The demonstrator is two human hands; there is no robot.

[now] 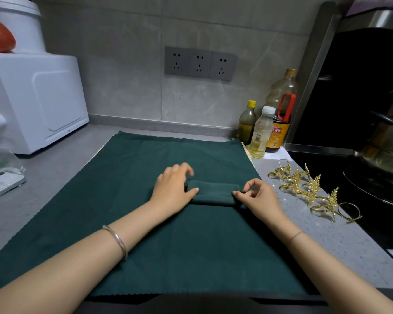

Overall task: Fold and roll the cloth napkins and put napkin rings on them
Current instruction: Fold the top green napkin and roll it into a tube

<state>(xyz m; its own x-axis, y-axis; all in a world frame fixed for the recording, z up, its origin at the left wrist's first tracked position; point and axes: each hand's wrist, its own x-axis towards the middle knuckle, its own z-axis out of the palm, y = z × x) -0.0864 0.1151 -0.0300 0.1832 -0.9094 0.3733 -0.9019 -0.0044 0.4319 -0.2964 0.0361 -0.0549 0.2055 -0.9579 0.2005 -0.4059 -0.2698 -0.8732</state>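
Head view: the rolled napkin (213, 192) lies on a spread green cloth (145, 234) on the counter (315, 241). The left hand (171, 189) curls its fingers over the roll's left end; the right hand (259, 198) pinches the right end. Keep the roll tight and its ends level before fetching a napkin ring (304, 189) from the right. The palm hides the left end.

Left hand (171, 191) and right hand (260, 201) hold the rolled napkin (213, 192).
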